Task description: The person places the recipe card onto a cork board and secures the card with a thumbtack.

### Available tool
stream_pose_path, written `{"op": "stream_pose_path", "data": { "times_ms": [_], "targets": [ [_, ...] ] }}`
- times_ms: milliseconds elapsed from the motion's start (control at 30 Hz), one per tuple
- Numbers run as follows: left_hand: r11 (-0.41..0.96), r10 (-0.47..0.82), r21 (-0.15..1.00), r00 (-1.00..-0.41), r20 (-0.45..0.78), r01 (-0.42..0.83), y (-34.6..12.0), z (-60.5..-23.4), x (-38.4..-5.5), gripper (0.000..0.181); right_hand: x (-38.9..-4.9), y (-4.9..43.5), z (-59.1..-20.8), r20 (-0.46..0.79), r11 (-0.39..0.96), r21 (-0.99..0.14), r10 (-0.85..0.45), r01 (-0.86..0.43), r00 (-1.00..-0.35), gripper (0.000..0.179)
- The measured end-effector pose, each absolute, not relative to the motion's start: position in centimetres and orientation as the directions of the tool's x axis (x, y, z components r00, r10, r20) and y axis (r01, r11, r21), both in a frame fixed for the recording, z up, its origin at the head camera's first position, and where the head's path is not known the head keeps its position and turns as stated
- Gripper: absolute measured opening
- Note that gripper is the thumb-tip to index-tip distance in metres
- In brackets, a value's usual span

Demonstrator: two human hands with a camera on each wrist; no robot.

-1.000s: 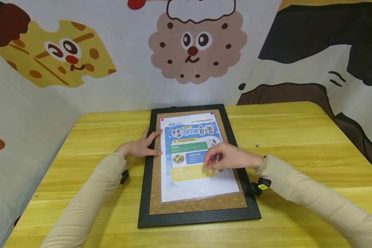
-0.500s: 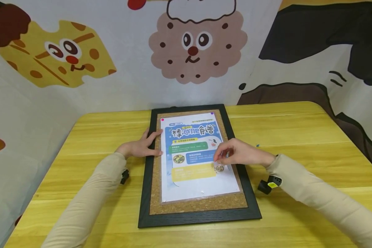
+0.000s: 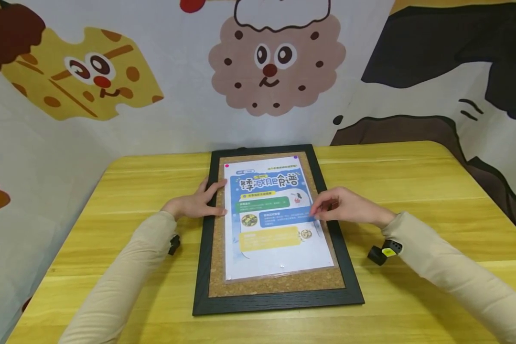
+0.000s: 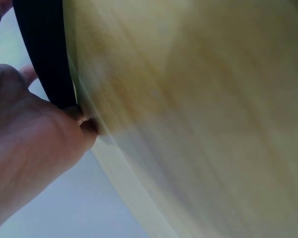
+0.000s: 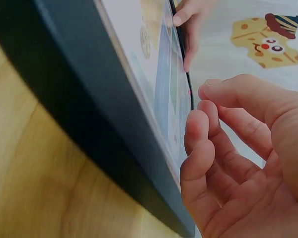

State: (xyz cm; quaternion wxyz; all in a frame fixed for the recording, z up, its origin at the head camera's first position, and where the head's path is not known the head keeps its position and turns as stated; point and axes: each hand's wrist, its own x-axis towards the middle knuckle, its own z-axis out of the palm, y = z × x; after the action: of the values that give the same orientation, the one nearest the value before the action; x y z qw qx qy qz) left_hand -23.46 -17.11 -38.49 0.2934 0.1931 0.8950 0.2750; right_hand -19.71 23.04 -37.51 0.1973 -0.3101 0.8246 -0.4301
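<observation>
A black-framed corkboard (image 3: pixel 279 286) lies on the table with a printed poster (image 3: pixel 258 263) on it. A pink pin (image 3: pixel 227 166) and a purple pin (image 3: pixel 295 157) mark the poster's top corners; a small clear pin (image 3: pixel 282 266) shows near its bottom edge. My left hand (image 3: pixel 195 203) holds the frame's left side, two digits reaching over onto the board and others along the outer edge. My right hand (image 3: pixel 348 206) is at the poster's right edge, thumb and index finger together, the rest curled. Whether something tiny sits between those fingertips (image 5: pixel 207 91) cannot be seen.
The wooden table (image 3: pixel 413 205) extends on both sides of the board. A tiny blue object (image 3: pixel 358 202) lies beyond my right wrist. Behind the table hangs a cloth (image 3: pixel 163 124) with cartoon food prints. A small camera is strapped to each wrist.
My right hand has moved right and slightly away from me, from over the poster's lower part to its right edge. My left hand and the board have stayed in place.
</observation>
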Motion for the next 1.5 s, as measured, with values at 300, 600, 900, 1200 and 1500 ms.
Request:
{"op": "stream_pose_path", "data": {
  "times_ms": [300, 600, 900, 1200, 1500],
  "targets": [
    [0.775, 0.510, 0.603, -0.752, -0.418, 0.190, -17.1, -38.5, -23.5, 0.092, -20.1, 24.9, -37.4, -0.060, 0.483, -0.807, -0.640, -0.340, -0.766, 0.010],
    [0.767, 0.518, 0.611, -0.751, -0.409, 0.197, -17.1, -38.7, -23.5, 0.094, -20.4, 26.4, -37.0, -0.046, 0.523, -0.783, -0.589, -0.337, -0.807, 0.008],
    [0.772, 0.517, 0.603, -0.748, -0.415, 0.199, -17.0, -38.5, -23.6, 0.092, -20.8, 28.0, -36.7, -0.015, 0.540, -0.772, -0.541, -0.334, -0.841, 0.011],
    [0.772, 0.518, 0.604, -0.748, -0.415, 0.200, -17.0, -38.5, -23.5, 0.091, -21.2, 29.8, -37.0, -0.003, 0.544, -0.774, -0.514, -0.323, -0.858, 0.013],
    [0.771, 0.520, 0.603, -0.748, -0.414, 0.202, -17.0, -38.4, -23.5, 0.091, -21.4, 31.2, -37.5, -0.039, 0.622, -0.729, -0.453, -0.285, -0.891, 0.012]
  ]
}}
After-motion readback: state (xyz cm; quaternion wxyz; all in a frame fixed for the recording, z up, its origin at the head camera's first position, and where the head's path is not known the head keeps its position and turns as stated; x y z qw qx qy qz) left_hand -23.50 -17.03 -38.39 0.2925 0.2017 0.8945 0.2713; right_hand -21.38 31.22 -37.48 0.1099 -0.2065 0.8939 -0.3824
